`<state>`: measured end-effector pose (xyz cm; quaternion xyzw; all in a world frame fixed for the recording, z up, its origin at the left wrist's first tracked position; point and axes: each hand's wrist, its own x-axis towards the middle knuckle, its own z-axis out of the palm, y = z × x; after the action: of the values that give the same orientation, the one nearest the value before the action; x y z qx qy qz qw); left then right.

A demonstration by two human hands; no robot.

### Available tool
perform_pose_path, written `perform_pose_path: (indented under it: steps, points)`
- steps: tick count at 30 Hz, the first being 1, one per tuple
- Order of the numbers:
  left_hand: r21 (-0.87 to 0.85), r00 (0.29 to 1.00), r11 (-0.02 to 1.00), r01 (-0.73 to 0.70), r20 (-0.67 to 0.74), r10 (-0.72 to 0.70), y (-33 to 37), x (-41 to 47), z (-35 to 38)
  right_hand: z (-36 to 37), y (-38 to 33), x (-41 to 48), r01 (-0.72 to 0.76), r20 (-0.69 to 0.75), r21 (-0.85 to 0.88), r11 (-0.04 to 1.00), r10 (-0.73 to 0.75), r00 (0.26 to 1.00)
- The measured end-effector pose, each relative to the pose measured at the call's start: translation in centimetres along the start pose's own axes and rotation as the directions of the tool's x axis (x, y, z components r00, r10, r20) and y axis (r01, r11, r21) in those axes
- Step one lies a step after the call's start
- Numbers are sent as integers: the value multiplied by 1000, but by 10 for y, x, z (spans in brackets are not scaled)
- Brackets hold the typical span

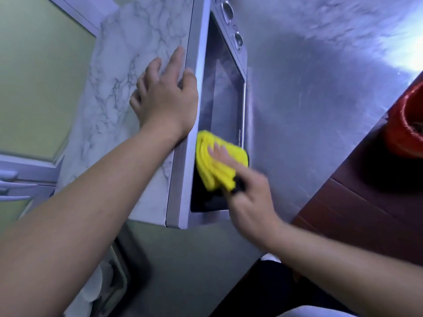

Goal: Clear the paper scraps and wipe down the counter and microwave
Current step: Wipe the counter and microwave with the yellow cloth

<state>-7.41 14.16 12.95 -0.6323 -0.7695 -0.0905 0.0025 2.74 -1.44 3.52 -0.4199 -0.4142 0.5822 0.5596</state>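
A: Right hand (249, 202), blurred, presses a yellow cloth (212, 165) low on the microwave (199, 53) door; whether it grips cannot be told.
B: Left hand (164, 97) lies flat on top, steadying. Microwave wipe under way; next, probably, strokes up the glass, then the steel counter (320, 99).

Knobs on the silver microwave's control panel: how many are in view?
2. One round silver knob is near the picture's top edge; the second is just below it, nearer the dark glass door. Others may be cut off above.
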Motion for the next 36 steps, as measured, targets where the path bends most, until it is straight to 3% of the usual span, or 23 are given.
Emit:
perform_pose_path:
  steps: [3, 6, 10, 13, 15, 17, 19, 21, 23, 25, 27, 32, 36]
  points:
    - [6, 1000, 1000, 2, 6, -2, 0, 0, -1, -17, 3, -60, -83, 236, 58, 995, 67, 969]
    - [1, 1000, 1000, 14, 15, -14, 1, -1, -3, -49, -6, -45, -337, 377, 196, 921, 246, 893]
    - [2, 1000, 1000, 9, 22, -10, 2, -1, -4, -109, 4, 1, -627, 154, 170, 761, 608, 779]
    - [1, 1000, 1000, 6, 23, -6, 1, 0, -4, -156, 16, 26, -671, -6, 7, 742, 671, 742]
    - [-6, 1000, 1000, 1, 24, -1, 0, 1, -4, -181, 18, 42, -651, 4, -136, 747, 657, 753]
    - [-4, 1000, 1000, -4, 21, 4, 0, 0, -4, -199, 18, 58, -539, 8, -393, 745, 588, 808]
    - [0, 1000, 1000, -12, 19, 12, -1, 1, -5, -210, 16, 72, -378, -140, -600, 705, 373, 917]
    - [7, 1000, 1000, -20, 20, 20, -1, 1, -5, -215, 14, 74, -274, -315, -714, 645, 53, 948]
    - [20, 1000, 999, -25, 10, 25, -2, 1, -5, -217, 21, 60, -183, -275, -829, 528, -100, 956]
    - [22, 999, 999, -31, 9, 30, -1, 2, -4, -212, 44, 29, -74, -62, -964, 255, 55, 997]
    - [21, 999, 999, -35, 5, 35, -1, 3, -4, -207, 72, 1, -8, 3, -999, 37, 294, 956]
    - [12, 999, 999, -43, -26, 43, -2, 2, -1, -198, 97, 5, -56, -56, -998, -8, 304, 951]
    - [1, 999, 999, -40, -13, 40, -3, 3, -2, -201, 104, 0, -32, -64, -983, -182, 173, 983]
